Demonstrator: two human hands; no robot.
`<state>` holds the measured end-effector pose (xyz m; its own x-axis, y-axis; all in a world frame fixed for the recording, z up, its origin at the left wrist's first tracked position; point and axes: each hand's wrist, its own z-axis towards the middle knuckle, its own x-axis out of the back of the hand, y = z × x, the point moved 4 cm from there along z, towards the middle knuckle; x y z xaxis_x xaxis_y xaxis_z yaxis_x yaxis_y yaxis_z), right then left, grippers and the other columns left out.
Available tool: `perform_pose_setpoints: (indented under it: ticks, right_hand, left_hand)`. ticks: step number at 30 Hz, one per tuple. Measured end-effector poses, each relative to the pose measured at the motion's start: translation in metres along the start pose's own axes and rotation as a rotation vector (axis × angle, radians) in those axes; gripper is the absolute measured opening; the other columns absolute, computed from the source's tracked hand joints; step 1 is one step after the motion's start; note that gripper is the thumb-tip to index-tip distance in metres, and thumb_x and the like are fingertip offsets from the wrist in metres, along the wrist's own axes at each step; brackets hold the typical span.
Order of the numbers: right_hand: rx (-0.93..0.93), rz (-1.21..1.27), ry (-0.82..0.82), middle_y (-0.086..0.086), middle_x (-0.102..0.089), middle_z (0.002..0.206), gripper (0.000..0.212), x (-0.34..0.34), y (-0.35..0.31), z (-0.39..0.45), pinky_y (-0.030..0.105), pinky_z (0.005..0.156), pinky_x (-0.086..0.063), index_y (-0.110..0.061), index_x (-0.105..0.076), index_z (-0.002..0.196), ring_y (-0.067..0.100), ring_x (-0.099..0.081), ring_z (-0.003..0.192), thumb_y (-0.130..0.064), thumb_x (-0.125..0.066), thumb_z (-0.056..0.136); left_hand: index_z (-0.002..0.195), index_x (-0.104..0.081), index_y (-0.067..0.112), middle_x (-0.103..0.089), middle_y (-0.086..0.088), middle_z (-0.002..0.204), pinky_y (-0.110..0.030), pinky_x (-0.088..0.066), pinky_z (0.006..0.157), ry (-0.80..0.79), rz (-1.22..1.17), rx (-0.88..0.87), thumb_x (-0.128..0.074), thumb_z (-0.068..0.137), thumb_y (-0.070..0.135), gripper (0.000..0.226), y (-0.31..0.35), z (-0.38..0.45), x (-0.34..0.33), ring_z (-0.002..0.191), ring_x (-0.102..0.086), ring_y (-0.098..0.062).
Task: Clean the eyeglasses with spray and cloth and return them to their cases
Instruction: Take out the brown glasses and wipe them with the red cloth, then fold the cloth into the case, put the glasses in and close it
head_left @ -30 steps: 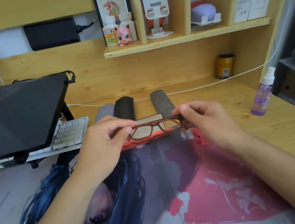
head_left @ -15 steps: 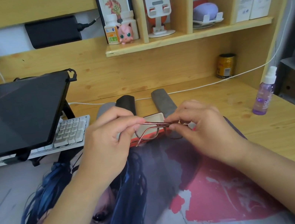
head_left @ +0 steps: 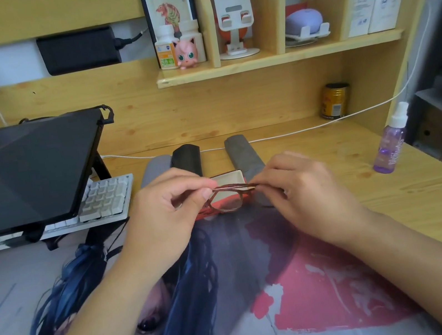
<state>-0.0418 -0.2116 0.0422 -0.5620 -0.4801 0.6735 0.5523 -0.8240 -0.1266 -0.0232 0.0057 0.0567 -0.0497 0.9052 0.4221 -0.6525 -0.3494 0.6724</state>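
Brown-framed eyeglasses (head_left: 229,198) hang in the air over the far edge of the desk mat, their temples folded across the top. My left hand (head_left: 169,214) pinches the frame's left end with thumb and fingers. My right hand (head_left: 297,192) pinches the right end. Right behind them lies an open red case (head_left: 230,179) with a white lining. Behind it stand a black case (head_left: 186,158), a grey case (head_left: 242,153) and another grey case (head_left: 153,170), partly hidden by my left hand. A purple spray bottle (head_left: 390,140) stands at the right on the desk.
A closed black laptop (head_left: 19,174) on a stand sits at the left over a white keyboard (head_left: 105,199). A printed desk mat (head_left: 235,296) covers the near desk. A white cable (head_left: 295,132) runs along the back. A yellow can (head_left: 334,101) stands at the back right.
The glasses went from open and facing me to folded, their temples closed across the top. Both hands moved closer together around the frame.
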Motion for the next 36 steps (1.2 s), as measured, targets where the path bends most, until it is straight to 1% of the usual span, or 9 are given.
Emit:
perform_pose_setpoints:
  ticks: [4, 7, 9, 13, 17, 23, 31, 34, 36]
  right_hand:
    - [-0.073, 0.029, 0.050, -0.001, -0.066, 0.083, 0.013, 0.005, 0.011, 0.002, 0.035, 0.071, -0.049, -0.016, -0.078, 0.095, 0.021, -0.061, 0.081, -0.016, -0.066, 0.091]
    - [-0.163, 0.078, 0.103, -0.001, -0.066, 0.079, 0.013, 0.013, 0.027, 0.005, 0.025, 0.070, -0.046, -0.013, -0.080, 0.093, 0.015, -0.060, 0.074, -0.014, -0.068, 0.088]
    - [-0.187, 0.118, 0.078, -0.005, -0.065, 0.078, 0.011, 0.018, 0.033, 0.006, 0.022, 0.070, -0.045, -0.013, -0.080, 0.092, 0.006, -0.055, 0.071, -0.012, -0.071, 0.087]
    - [-0.010, 0.088, -0.132, -0.004, -0.062, 0.081, 0.011, 0.008, 0.014, 0.005, 0.020, 0.073, -0.039, -0.016, -0.078, 0.092, 0.010, -0.054, 0.077, -0.016, -0.069, 0.087]
    - [0.201, -0.044, -0.189, 0.003, -0.057, 0.082, 0.010, -0.007, -0.013, -0.001, 0.031, 0.073, -0.043, -0.011, -0.072, 0.087, 0.025, -0.053, 0.081, -0.013, -0.064, 0.092]
    - [0.394, -0.325, -0.250, 0.010, -0.049, 0.079, 0.020, -0.002, -0.042, -0.031, 0.042, 0.066, -0.038, -0.008, -0.058, 0.079, 0.029, -0.044, 0.073, -0.002, -0.055, 0.098]
    - [0.476, -0.396, -0.343, 0.007, -0.057, 0.085, 0.025, 0.016, -0.055, -0.054, 0.041, 0.068, -0.040, -0.011, -0.063, 0.087, 0.028, -0.051, 0.076, -0.013, -0.045, 0.106]
    - [0.344, -0.314, -0.263, 0.007, -0.058, 0.081, 0.028, 0.024, -0.042, -0.048, 0.042, 0.068, -0.043, -0.010, -0.068, 0.086, 0.030, -0.053, 0.075, -0.021, -0.050, 0.105]
    - [0.073, -0.255, -0.197, 0.006, -0.059, 0.082, 0.021, 0.031, -0.012, -0.040, 0.039, 0.069, -0.045, -0.011, -0.069, 0.085, 0.032, -0.057, 0.078, -0.018, -0.055, 0.100]
  left_hand:
    - [0.104, -0.076, 0.031, -0.072, 0.015, 0.089, -0.022, -0.052, 0.081, 0.091, 0.030, 0.168, -0.059, 0.100, 0.022, 0.019, -0.016, 0.003, 0.008, 0.085, -0.068, -0.004]
    - [0.104, -0.076, 0.027, -0.073, 0.013, 0.093, -0.039, -0.054, 0.087, 0.213, 0.166, 0.236, -0.057, 0.101, 0.025, 0.020, -0.033, 0.005, 0.018, 0.090, -0.067, -0.012]
    - [0.100, -0.076, 0.027, -0.073, 0.011, 0.093, -0.037, -0.052, 0.084, 0.250, 0.164, 0.252, -0.057, 0.101, 0.024, 0.019, -0.037, 0.004, 0.018, 0.088, -0.066, -0.014]
    - [0.101, -0.077, 0.024, -0.067, 0.011, 0.085, -0.024, -0.041, 0.069, 0.242, 0.242, 0.233, -0.057, 0.101, 0.024, 0.020, -0.042, 0.004, 0.010, 0.073, -0.056, -0.005]
    - [0.101, -0.077, 0.023, -0.064, 0.011, 0.087, -0.010, -0.034, 0.066, 0.235, 0.305, 0.208, -0.057, 0.100, 0.021, 0.020, -0.046, 0.004, 0.006, 0.075, -0.053, -0.001]
    - [0.097, -0.077, 0.021, -0.066, 0.006, 0.091, -0.032, -0.046, 0.081, 0.229, 0.299, 0.219, -0.059, 0.099, 0.019, 0.018, -0.049, 0.002, 0.007, 0.085, -0.058, -0.013]
    - [0.093, -0.076, 0.025, -0.062, 0.008, 0.089, -0.038, -0.048, 0.080, 0.194, 0.300, 0.195, -0.059, 0.097, 0.022, 0.018, -0.045, -0.001, -0.001, 0.085, -0.058, -0.015]
    - [0.093, -0.075, 0.026, -0.061, 0.010, 0.089, -0.038, -0.048, 0.080, 0.190, 0.295, 0.197, -0.058, 0.098, 0.023, 0.018, -0.044, -0.002, -0.001, 0.086, -0.057, -0.014]
    - [0.092, -0.076, 0.024, -0.061, 0.009, 0.088, -0.030, -0.043, 0.078, 0.187, 0.286, 0.174, -0.059, 0.098, 0.021, 0.018, -0.041, -0.002, -0.002, 0.083, -0.054, -0.010]
